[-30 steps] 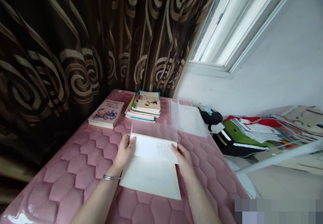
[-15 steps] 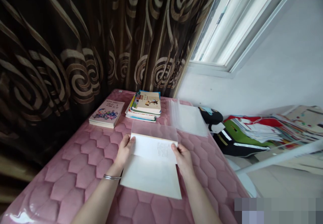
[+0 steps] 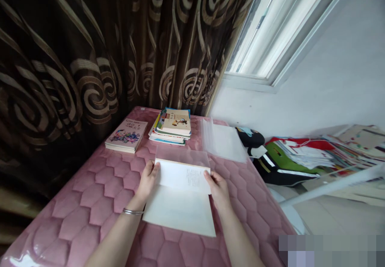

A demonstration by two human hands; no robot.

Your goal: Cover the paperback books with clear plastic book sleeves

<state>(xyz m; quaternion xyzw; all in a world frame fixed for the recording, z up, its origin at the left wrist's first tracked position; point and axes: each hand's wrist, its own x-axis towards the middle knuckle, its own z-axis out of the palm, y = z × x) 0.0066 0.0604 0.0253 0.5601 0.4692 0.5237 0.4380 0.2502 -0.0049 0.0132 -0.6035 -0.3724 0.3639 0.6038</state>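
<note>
Pink quilted surface (image 3: pixel 102 203) — open book (image 3: pixel 180 209) — left hand (image 3: pixel 148 179), right hand (image 3: pixel 217 185) gripping

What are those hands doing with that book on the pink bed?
The left hand and the right hand are holding an open book by its two sides. A clear plastic sheet sticks out past its far edge. Beyond it, on the pink quilted surface, lie a pile with a pink-covered book on top, a taller pile of books, and some more clear plastic sheets.
</note>
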